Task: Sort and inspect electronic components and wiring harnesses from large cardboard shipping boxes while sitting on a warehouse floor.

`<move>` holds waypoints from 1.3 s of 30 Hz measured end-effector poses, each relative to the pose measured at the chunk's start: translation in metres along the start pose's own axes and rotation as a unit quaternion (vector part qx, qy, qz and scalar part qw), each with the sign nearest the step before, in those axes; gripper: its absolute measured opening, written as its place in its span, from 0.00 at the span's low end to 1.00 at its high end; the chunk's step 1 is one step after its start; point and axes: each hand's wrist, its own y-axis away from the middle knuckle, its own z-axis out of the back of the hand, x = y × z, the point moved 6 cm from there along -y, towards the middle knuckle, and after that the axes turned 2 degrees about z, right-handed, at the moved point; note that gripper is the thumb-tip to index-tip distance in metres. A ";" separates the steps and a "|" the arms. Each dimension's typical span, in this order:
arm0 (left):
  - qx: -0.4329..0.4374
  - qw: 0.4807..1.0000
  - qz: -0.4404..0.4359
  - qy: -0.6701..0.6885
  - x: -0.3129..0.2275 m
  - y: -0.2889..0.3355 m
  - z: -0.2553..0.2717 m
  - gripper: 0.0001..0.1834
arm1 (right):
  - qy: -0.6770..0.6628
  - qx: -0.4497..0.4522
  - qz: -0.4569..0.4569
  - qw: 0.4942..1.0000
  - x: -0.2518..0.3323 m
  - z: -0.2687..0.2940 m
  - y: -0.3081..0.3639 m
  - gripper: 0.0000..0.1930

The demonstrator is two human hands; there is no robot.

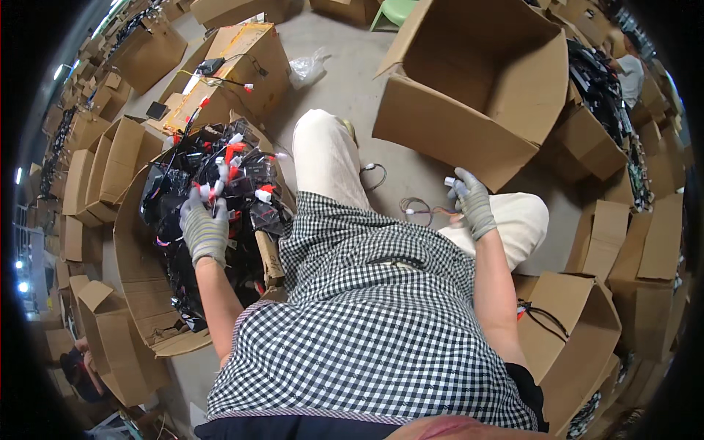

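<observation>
My left hand point(204, 229), in a grey knitted glove, reaches into a cardboard box point(139, 286) at my left. Its fingertips close around a white connector point(205, 191) with red beside it. Under and around that hand lie many black plastic-wrapped adapters point(253, 170) with black cables and white and red plugs. My right hand point(474, 203), gloved alike, is raised beside my right knee. Its curled fingers hold a cable with a white plug point(449, 181) sticking out past the fingertips. A thin looped cable point(416, 208) shows just left of that hand; whether it joins the held one is unclear.
A large open carton point(455, 121) stands ahead on the right. Ahead left, a taped carton point(253, 62) carries a black adapter point(211, 67). Clear plastic wrap point(308, 67) and a small cable loop point(374, 176) lie on the floor. Another open box point(561, 308) is by my right elbow.
</observation>
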 end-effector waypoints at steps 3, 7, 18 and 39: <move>0.156 0.981 0.026 -0.109 -0.008 0.006 0.012 0.31 | 0.001 0.021 0.002 1.000 -0.004 -0.002 0.004 0.21; 0.177 0.975 0.053 -0.125 -0.014 0.013 0.028 0.30 | -0.017 0.006 -0.007 1.000 0.003 -0.004 0.019 0.21; 0.098 0.985 -0.144 -0.012 -0.094 0.028 -0.007 0.39 | 0.008 0.050 -0.005 0.999 0.017 -0.019 0.032 0.21; 0.021 0.992 0.019 0.123 -0.061 0.011 -0.021 0.34 | 0.027 0.290 0.010 0.957 0.056 -0.111 -0.056 0.21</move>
